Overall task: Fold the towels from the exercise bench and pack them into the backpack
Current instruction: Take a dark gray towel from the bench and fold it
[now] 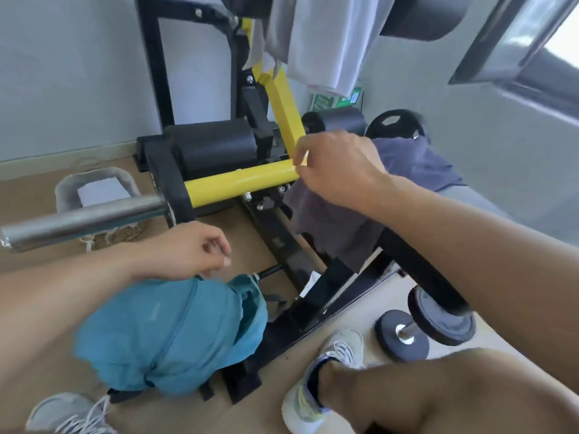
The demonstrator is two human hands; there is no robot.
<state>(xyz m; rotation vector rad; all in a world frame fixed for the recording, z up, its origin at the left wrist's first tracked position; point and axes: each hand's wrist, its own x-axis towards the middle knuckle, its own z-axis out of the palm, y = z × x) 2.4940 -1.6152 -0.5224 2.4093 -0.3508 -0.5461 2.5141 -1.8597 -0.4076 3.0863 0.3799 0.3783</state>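
Observation:
A dark grey towel (338, 233) hangs over the black exercise bench (416, 264) to the right of its yellow frame bar (241, 181). My right hand (338, 166) is above the towel's upper edge with thumb and fingers pinched together; whether they hold cloth is hidden. A light grey towel (326, 42) hangs from the black pad at the top. The teal backpack (169, 336) lies on the floor against the bench base. My left hand (191, 249) is at its top, fingers pinched on a thin pull at the opening.
A steel bar (78, 220) sticks out to the left above a woven basket (97, 189). A dumbbell (423, 324) lies on the floor at the right, a weight plate (394, 123) leans behind the bench. My shoes (329, 371) stand by the bench base.

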